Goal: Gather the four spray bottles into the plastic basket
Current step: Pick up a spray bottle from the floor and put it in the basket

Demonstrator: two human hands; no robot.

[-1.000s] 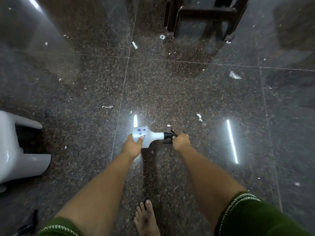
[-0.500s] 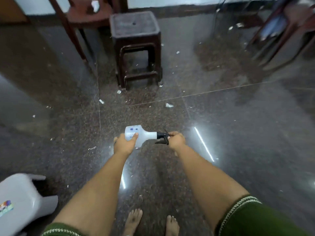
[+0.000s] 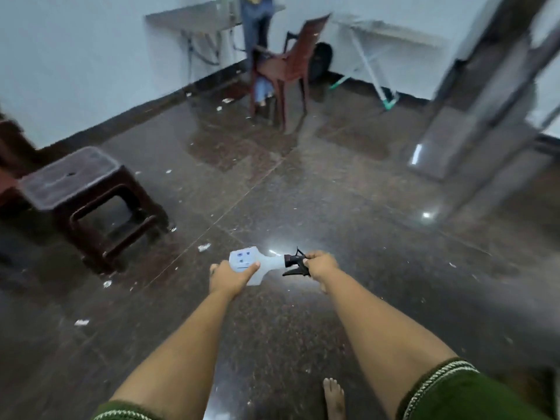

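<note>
A: A white spray bottle (image 3: pixel 246 266) is held out in front of the body, lying sideways in the air above the dark polished floor (image 3: pixel 348 207). Its base is turned to the left and its black trigger head (image 3: pixel 294 262) to the right.

B: And the grips?

A: The left hand (image 3: pixel 228 277) is wrapped round the bottle's body, with the thumb laid across the printed label. The right hand (image 3: pixel 321 266) is closed on the trigger head, fingers curled tight. Both grips are firmly shut on the same bottle.

B: What is seen around it?

A: A dark brown plastic stool (image 3: pixel 88 201) is seen to the left, standing on the floor well apart from the bottle. A brown plastic chair (image 3: pixel 285 68) is placed farther back near the pale wall (image 3: pixel 75 56), and a white folding table (image 3: pixel 391 34) is set against the wall beyond it. Small white scraps (image 3: pixel 203 247) are scattered over the floor. One bare foot (image 3: pixel 334 398) is planted at the bottom edge, between the green sleeves (image 3: pixel 463 395).

B: The basket?

A: None is shown in this view.
</note>
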